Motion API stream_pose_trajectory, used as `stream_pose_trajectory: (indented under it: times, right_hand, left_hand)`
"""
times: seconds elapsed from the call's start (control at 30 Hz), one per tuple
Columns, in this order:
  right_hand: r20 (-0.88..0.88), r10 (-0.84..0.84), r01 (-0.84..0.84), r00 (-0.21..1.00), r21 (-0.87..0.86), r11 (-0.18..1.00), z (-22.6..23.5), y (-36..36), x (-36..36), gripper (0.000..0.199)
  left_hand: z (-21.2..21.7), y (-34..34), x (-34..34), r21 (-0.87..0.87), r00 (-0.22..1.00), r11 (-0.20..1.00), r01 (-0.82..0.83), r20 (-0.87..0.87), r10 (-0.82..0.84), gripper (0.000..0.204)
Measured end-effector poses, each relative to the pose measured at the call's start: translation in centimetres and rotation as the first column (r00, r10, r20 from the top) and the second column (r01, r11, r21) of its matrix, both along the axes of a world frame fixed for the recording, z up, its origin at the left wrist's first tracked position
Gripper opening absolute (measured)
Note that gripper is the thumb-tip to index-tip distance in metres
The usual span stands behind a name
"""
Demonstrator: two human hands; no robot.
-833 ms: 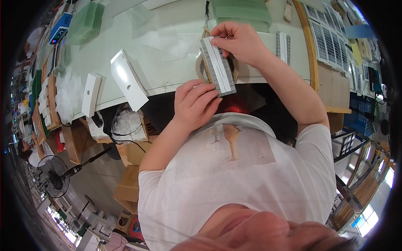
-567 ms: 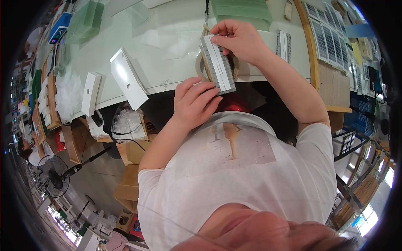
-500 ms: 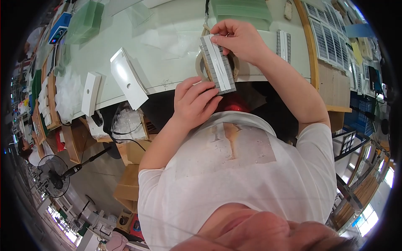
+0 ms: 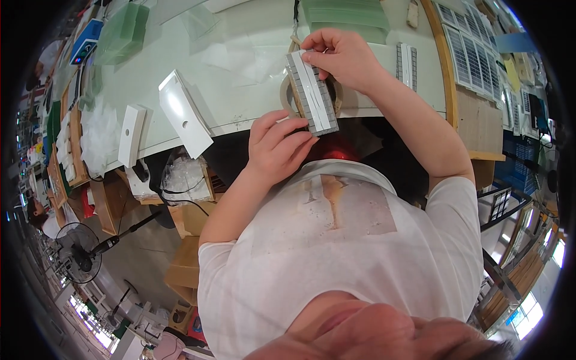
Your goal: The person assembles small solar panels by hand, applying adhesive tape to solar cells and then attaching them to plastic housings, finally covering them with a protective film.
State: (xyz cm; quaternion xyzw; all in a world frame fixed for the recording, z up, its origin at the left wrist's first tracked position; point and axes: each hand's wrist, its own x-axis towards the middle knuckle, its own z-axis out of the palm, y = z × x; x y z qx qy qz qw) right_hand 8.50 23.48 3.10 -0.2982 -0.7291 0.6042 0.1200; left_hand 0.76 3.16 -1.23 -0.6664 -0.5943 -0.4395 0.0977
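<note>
A long grey block (image 4: 315, 96) with a white strip down its middle and ruled grey edges lies slantwise, overhanging the table's front edge. Under it shows a tan ring like a tape roll (image 4: 285, 95). At the block's near end, my left hand (image 4: 277, 147) is closed with its fingertips against the corner; the thumb is partly hidden. My right hand (image 4: 345, 59) pinches the far end, its thumb on top of the white strip and index finger curled beside it. Whether that pinch holds the strip alone or the whole block cannot be told.
A similar strip piece (image 4: 406, 67) lies to the right. Two white panels with round holes, one larger (image 4: 183, 114) and one smaller (image 4: 130, 137), lie at the left front edge. Stacked greenish sheets (image 4: 348, 18) and a blue box (image 4: 87, 41) stand farther back. A fan (image 4: 78, 252) is behind, left.
</note>
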Motion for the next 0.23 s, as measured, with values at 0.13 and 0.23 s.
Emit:
stream_pose_trajectory:
  times: [0.13,0.23]
  right_hand:
    - [0.004,0.007,-0.007,1.000,-0.003,1.000,0.02,0.02,-0.04,0.020]
    - [-0.004,0.013,-0.013,1.000,0.012,1.000,-0.08,0.10,0.09,0.019]
  left_hand:
    - [0.05,-0.13,0.10,-0.011,1.000,1.000,0.003,0.017,-0.003,0.027]
    - [0.15,-0.05,0.07,-0.032,1.000,0.999,0.002,-0.016,-0.003,0.030]
